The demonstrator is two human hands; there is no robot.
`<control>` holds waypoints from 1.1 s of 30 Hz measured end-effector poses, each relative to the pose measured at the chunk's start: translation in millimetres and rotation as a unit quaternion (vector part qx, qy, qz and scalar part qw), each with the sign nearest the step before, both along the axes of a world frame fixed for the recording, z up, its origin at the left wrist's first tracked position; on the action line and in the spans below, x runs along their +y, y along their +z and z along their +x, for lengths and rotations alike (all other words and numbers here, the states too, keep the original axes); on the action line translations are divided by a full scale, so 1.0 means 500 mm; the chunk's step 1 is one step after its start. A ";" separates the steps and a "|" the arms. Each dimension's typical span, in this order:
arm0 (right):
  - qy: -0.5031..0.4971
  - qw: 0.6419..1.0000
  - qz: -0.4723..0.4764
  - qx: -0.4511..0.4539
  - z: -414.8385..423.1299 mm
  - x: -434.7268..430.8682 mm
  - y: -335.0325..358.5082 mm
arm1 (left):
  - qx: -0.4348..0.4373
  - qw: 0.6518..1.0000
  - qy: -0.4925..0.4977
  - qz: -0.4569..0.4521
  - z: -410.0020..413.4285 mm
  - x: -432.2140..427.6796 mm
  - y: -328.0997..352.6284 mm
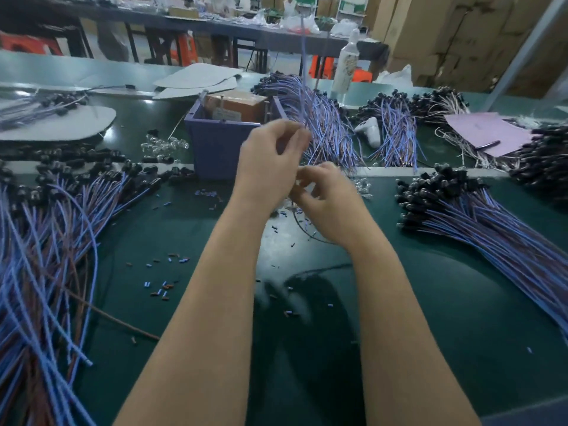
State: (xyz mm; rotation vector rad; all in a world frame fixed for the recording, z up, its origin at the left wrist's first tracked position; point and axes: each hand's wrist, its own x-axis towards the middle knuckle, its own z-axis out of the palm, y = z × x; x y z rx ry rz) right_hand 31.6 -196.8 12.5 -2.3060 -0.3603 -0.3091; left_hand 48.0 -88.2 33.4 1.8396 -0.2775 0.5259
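Green tabletop [430, 302], bare mainly in the near middle, under and between the two forearms, strewn there only with short blue and brown snippets [166, 289]. Hemmed in on the left by the left bundle [46, 256] of blue and brown wires, sprawled right down to the near edge. Closed off on the right by the right bundle [491, 229], fanned out toward the right edge.

Raised over the open patch, the left hand [270, 161], thumb and fingertips pinching a thin blue wire [303, 56] that runs straight up from the pinch, past the far edge. Just below and beside it, the right hand [327, 201], fingers curled tight, knuckles up; around what, too blurred to tell.

Close behind the hands, a purple box [221, 149], near wall upright, with the back bundle [322, 124] draped along its right wall. Left of the box, a small heap of clear bulbs [163, 146]. Farther right, a pink sheet [488, 130] under a pen [488, 145]. Near the far edge, a white bottle [345, 66], upright.
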 end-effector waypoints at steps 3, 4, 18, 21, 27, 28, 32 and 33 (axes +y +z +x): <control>-0.101 0.990 0.039 -0.096 -0.020 -0.072 0.040 | -0.075 0.994 -0.078 0.009 -0.026 -0.075 0.073; -0.136 0.978 0.091 -0.129 -0.029 -0.097 0.051 | -0.088 0.993 -0.073 0.018 -0.034 -0.103 0.088; -0.406 0.664 0.624 -0.070 -0.116 -0.402 -0.059 | 0.314 0.891 -0.256 -0.203 0.004 -0.532 -0.062; -0.386 0.615 0.687 0.024 -0.123 -0.428 -0.089 | 0.296 0.932 -0.205 0.024 0.021 -0.578 -0.109; -0.344 0.624 0.700 0.044 -0.104 -0.429 -0.109 | 0.256 0.939 -0.159 0.168 0.038 -0.564 -0.163; -0.347 0.631 0.693 0.040 -0.101 -0.425 -0.110 | 0.263 0.938 -0.176 0.141 0.035 -0.555 -0.161; -0.364 0.664 0.652 0.028 -0.092 -0.389 -0.100 | 0.278 0.940 -0.192 0.036 0.028 -0.485 -0.163; -0.357 0.679 0.642 0.022 -0.088 -0.369 -0.094 | 0.277 0.942 -0.188 0.012 0.026 -0.456 -0.164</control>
